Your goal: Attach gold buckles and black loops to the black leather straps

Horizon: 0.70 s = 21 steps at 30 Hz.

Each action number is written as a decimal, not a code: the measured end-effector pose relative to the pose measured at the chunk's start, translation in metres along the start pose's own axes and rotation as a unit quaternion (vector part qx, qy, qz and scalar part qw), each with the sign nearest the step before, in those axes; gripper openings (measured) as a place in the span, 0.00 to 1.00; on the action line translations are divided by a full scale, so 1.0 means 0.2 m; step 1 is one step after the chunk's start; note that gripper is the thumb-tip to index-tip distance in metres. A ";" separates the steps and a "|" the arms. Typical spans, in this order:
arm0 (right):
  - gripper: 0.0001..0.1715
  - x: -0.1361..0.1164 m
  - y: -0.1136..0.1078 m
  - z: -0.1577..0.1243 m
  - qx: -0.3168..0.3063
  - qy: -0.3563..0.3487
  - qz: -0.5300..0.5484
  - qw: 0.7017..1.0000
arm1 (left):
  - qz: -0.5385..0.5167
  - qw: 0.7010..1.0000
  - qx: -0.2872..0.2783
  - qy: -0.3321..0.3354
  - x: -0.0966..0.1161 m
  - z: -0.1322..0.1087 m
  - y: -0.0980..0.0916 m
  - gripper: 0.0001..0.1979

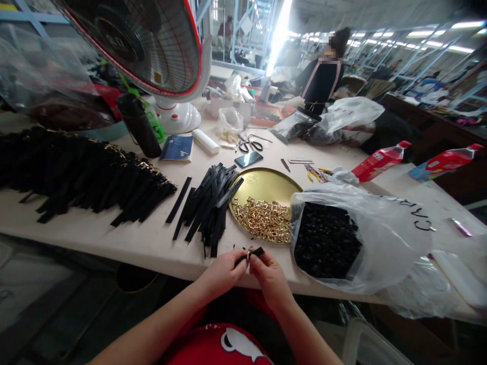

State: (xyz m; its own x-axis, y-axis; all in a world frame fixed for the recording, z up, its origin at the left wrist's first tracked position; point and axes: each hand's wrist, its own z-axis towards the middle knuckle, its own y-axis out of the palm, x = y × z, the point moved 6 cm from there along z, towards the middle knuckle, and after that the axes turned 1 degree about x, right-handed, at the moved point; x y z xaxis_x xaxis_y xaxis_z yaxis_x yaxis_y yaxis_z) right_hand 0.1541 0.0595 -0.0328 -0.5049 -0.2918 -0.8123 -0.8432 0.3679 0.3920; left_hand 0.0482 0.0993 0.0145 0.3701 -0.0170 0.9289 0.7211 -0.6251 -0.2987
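Close together at the table's front edge, my left hand [225, 268] and my right hand [268, 271] are both closed on one black strap [258, 251]. A small gold buckle [248, 256] sits on the strap between my fingertips. Just beyond them, a round gold tray [266, 178] bears a heap of gold buckles [266, 220]. Left of the tray lies a loose pile of flat black straps [209, 203]. To the right, a clear plastic bag [376, 243] lies open, full of small black pieces [327, 241].
A large bundle of black straps with gold fittings [95, 172] covers the left side. Behind stand a fan [177, 114] and a dark bottle [139, 124]. A phone [249, 159], scissors [251, 144], pliers [314, 173] and red-labelled bottles [380, 161] lie farther back. A person [323, 76] stands beyond.
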 end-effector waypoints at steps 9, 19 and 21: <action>0.15 -0.06 -0.04 -0.10 0.061 -0.083 -0.122 0.987 | -0.154 0.978 -0.095 -0.100 -0.08 -0.04 0.13 0.15; 0.16 -0.02 -0.03 -0.07 -0.016 0.038 -0.002 0.999 | -0.141 0.984 -0.065 -0.092 -0.05 -0.05 0.12 0.13; 0.15 -0.05 -0.03 -0.08 -0.017 0.007 -0.069 0.997 | -0.135 0.984 -0.071 -0.089 -0.05 -0.05 0.13 0.14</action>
State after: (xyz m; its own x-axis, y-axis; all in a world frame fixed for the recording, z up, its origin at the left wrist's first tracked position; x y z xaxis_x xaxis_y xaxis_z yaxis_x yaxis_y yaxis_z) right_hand 0.1610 0.0451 -0.0206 -0.3855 -0.3503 -0.8536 -0.9106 0.2939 0.2906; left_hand 0.0570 0.0752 -0.0002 0.2820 0.2938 0.9133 0.7224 -0.6914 -0.0006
